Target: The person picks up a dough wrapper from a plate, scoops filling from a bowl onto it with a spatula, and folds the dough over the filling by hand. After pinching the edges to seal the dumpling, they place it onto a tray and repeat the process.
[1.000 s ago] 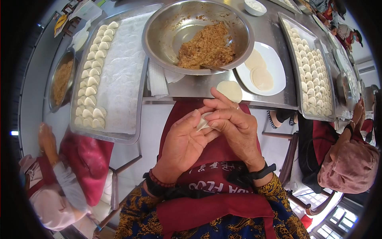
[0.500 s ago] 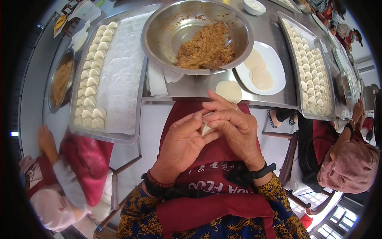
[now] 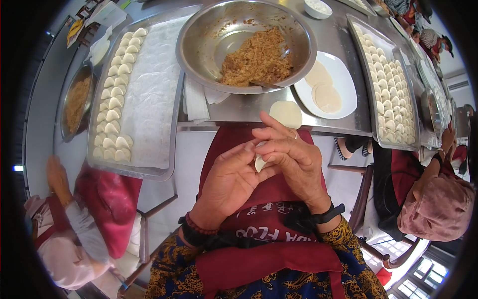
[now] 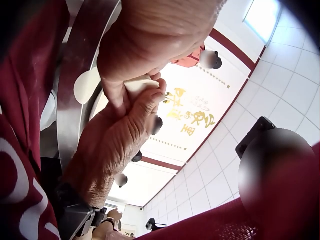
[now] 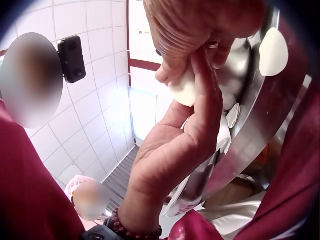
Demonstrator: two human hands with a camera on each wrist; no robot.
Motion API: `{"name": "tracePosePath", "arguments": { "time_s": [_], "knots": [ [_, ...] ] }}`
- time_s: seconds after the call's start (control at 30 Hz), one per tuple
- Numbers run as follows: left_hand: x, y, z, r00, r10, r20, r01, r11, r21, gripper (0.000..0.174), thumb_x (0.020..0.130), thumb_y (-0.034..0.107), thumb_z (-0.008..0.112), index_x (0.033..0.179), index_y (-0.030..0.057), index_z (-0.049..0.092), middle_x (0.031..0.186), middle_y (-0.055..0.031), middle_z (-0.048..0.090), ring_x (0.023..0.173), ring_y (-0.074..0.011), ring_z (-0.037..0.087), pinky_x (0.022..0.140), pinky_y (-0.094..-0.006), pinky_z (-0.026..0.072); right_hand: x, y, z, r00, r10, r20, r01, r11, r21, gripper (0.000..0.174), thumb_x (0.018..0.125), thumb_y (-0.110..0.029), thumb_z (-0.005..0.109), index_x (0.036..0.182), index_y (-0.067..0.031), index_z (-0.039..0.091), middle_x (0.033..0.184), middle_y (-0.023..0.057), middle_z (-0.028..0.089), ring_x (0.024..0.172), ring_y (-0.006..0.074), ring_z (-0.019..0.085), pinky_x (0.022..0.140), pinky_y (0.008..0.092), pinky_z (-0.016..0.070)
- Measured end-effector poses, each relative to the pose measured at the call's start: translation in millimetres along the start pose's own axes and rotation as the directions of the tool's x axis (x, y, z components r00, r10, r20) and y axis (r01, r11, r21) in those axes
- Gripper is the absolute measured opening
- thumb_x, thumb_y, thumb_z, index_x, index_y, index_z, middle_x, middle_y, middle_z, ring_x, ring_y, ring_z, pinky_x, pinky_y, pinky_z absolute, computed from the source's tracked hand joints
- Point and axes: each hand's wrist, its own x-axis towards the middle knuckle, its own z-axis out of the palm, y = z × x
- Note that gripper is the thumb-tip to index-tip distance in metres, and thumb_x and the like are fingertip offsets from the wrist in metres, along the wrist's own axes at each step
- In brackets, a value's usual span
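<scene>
Between the two hands, in front of the apron, is a small white dumpling point(image 3: 259, 163), mostly covered by fingers in the head view. My left hand point(image 3: 230, 175) holds its near side with thumb and fingers. The right hand point(image 3: 298, 162) pinches the edge, thumb and index meeting on the dough. A pale folded side of the dumpling point(image 4: 141, 86) shows in the left wrist view, and its rounded end point(image 5: 185, 92) in the right wrist view. Just beyond the fingers, a round dough wrapper point(image 3: 286, 114) lies at the table's edge.
A steel bowl point(image 3: 185, 45) of brown filling stands ahead, with a spoon handle in it. To its right, a white plate point(image 3: 348, 102) bears wrappers. Trays of dumplings lie left point(image 3: 152, 99) and right point(image 3: 354, 25). People sit on both sides.
The dumpling has turned between the fingers, and less of it shows. The left fingers have closed in slightly toward the right hand. Bowl, plate and trays stay put.
</scene>
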Motion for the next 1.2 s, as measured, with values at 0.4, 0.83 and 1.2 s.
{"name": "tracePosePath", "arguments": {
  "time_s": [0.4,0.83,1.2],
  "knots": [
    [0,1,8,0.998,0.011,-0.064,-0.015,0.998,-0.06,0.037,0.105,0.021,0.043,0.132,-0.0039,0.05,0.131,-0.0131,0.055,0.122,-0.022,0.054,0.106,-0.0424,0.0445,4,-3,-3,0.974,-0.221,0.048,0.224,0.914,-0.34,0.033,0.081,-0.026,0.071,0.112,-0.0124,0.072,0.119,0.0086,0.069,0.133,0.0296,0.049,0.099,0.0402,0.0399],
    [0,2,15,0.993,0.09,-0.073,-0.086,0.994,0.066,0.032,0.103,0.016,0.047,0.127,-0.0035,0.054,0.128,-0.0142,0.057,0.121,-0.024,0.055,0.104,-0.0447,0.0468,-3,0,1,0.998,-0.025,-0.05,0.027,0.999,0.037,0.017,0.079,-0.012,0.075,0.096,-0.0101,0.075,0.116,0.009,0.07,0.136,0.0288,0.047,0.107,0.0423,0.034],
    [-3,7,10,0.992,0.094,-0.088,-0.073,0.975,0.212,0.037,0.105,0.023,0.045,0.125,-0.0064,0.054,0.126,-0.0164,0.058,0.117,-0.0235,0.057,0.103,-0.0415,0.0476,-1,3,-3,0.993,-0.095,0.073,0.104,0.985,-0.14,0.014,0.082,-0.017,0.072,0.096,-0.0129,0.074,0.124,0.0076,0.067,0.138,0.0298,0.044,0.108,0.0429,0.0332]
  ]
}}
